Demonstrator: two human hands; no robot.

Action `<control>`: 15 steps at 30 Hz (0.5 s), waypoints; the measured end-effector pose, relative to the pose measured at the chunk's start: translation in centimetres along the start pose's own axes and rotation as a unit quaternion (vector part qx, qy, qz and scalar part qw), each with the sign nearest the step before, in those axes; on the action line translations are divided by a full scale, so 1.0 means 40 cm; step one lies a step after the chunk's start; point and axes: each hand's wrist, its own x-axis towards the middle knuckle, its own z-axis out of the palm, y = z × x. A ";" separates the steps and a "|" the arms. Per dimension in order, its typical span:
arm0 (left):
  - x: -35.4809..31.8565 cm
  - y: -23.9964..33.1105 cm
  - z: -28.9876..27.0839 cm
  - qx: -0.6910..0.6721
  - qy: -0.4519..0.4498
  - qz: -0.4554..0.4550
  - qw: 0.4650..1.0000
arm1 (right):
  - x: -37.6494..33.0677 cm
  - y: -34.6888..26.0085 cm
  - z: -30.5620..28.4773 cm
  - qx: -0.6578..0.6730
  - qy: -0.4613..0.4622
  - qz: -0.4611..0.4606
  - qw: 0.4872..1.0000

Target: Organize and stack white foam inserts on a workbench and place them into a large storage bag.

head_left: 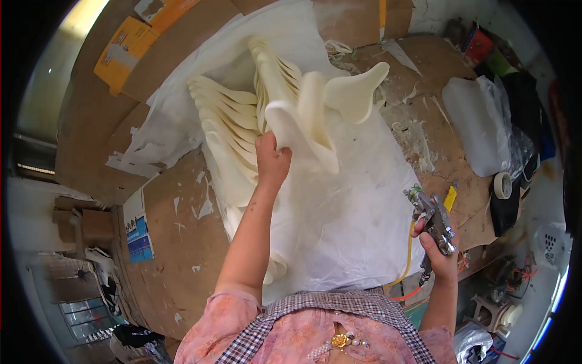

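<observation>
My left hand (pixel 273 161) is closed at the near edge of a pale cream, insole-shaped piece (pixel 298 134); the piece is tilted up and slightly blurred. In my right hand (pixel 441 258) is a metal spray gun (pixel 433 221), its body upright and its nozzle end pointing away from me. Overlapping rows of similar cream pieces (pixel 227 121) lie left of and beyond my left hand. Another loose cream piece (pixel 357 94), wide at one end, lies to the right of them. They rest on a white sheet (pixel 357 224).
Brown cardboard (pixel 170 242) surrounds the sheet, with torn scraps and dried residue at right. A yellow hose (pixel 407 258) runs from the spray gun area to the near edge. A roll of tape (pixel 502 185) and plastic bags (pixel 479 121) lie at right. A cardboard wall rises behind.
</observation>
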 end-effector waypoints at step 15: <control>0.506 -0.062 0.366 -0.266 -0.339 -0.299 0.851 | 0.113 0.112 -0.101 0.022 -0.057 0.071 0.996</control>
